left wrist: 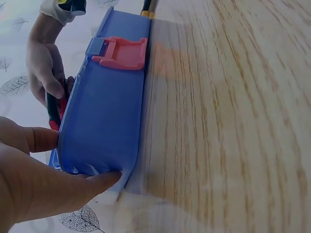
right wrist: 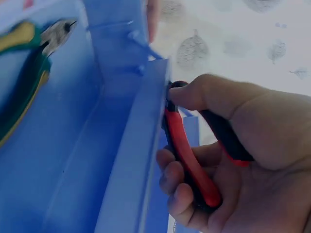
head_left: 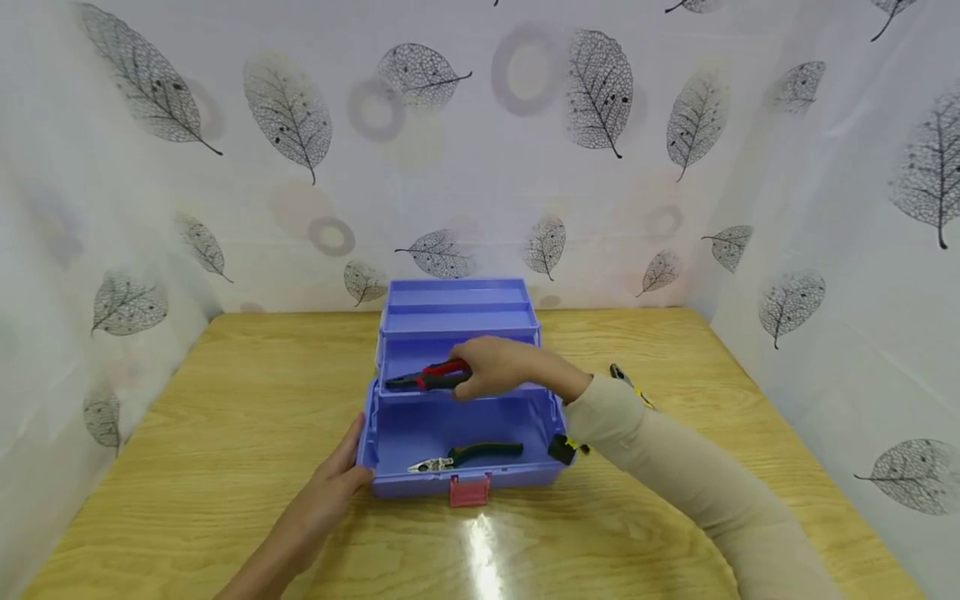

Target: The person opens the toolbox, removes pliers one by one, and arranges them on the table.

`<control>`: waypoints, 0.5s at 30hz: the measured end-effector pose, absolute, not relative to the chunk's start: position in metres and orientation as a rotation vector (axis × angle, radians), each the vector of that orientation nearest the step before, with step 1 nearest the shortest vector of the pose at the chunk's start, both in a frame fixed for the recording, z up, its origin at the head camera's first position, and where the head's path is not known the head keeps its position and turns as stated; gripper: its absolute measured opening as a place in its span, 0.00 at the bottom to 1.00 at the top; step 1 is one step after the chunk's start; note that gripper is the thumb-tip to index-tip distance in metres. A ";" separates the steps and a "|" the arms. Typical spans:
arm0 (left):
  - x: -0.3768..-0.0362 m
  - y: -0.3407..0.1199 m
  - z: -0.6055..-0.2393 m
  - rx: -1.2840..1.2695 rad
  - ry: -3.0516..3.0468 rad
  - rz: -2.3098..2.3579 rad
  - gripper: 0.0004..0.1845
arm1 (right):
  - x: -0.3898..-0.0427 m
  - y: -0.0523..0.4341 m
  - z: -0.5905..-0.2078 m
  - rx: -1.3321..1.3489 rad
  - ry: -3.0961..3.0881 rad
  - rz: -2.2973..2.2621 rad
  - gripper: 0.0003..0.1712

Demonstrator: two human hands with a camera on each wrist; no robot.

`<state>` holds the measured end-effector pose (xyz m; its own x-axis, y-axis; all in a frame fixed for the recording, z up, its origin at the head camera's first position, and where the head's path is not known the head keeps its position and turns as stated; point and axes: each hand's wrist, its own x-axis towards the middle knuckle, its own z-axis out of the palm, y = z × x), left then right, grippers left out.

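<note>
A blue-purple toolbox (head_left: pixel 468 481) with a pink latch (head_left: pixel 469 492) stands open on the table. My left hand (head_left: pixel 337 479) holds its left side, with thumb and fingers at the corner in the left wrist view. Over the middle tray (head_left: pixel 412 354), my right hand (head_left: pixel 491 367) grips a pair of pliers (head_left: pixel 442 375) by its red and black handles, jaws pointing left. The handles (right wrist: pixel 187 160) are spread apart in the right wrist view, where the box wall hides the jaws. Another pair of pliers (head_left: pixel 487 451), with dark green handles, lies in the bottom compartment.
To the right of the box, a black and yellow tool (head_left: pixel 633 387) lies on the wooden table (head_left: pixel 262 375), partly behind the right sleeve (head_left: pixel 675 450). A small black and yellow item (head_left: pixel 564 448) shows beside that sleeve. Leaf-patterned cloth (head_left: pixel 465 167) surrounds the table.
</note>
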<state>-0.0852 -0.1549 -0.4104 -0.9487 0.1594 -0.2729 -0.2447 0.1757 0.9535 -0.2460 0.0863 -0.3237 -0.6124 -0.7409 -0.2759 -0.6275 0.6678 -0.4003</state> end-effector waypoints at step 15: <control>-0.084 -0.156 -0.411 -0.050 2.149 1.845 0.45 | -0.227 0.143 -0.255 -0.878 2.393 -1.106 0.27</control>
